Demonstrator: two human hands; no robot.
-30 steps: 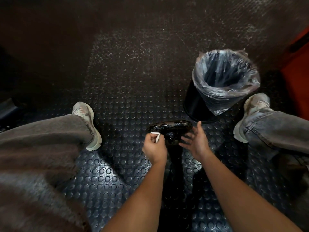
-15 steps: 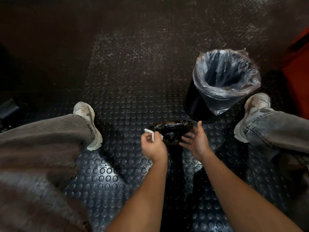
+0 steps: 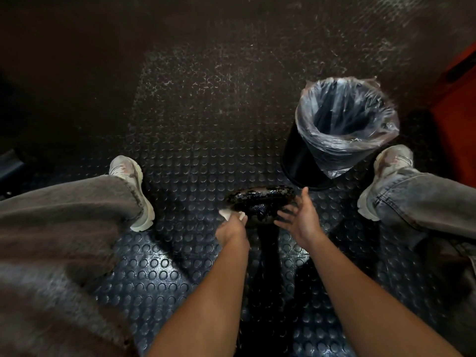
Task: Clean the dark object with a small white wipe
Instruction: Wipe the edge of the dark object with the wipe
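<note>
A dark, glossy, oval object stands on a dark stem over the studded floor, between my legs. My left hand is shut on a small white wipe, which sits at the object's left near edge. My right hand rests with spread fingers against the object's right near edge and holds nothing. The stem below the object is mostly lost in shadow between my forearms.
A black bin lined with a clear plastic bag stands just beyond the object, to the right. My left shoe and right shoe flank the spot. An orange surface borders the far right.
My left hand has dropped and turned, bringing the wipe from above the fist down onto the object's left edge. My right hand has stayed in place.
</note>
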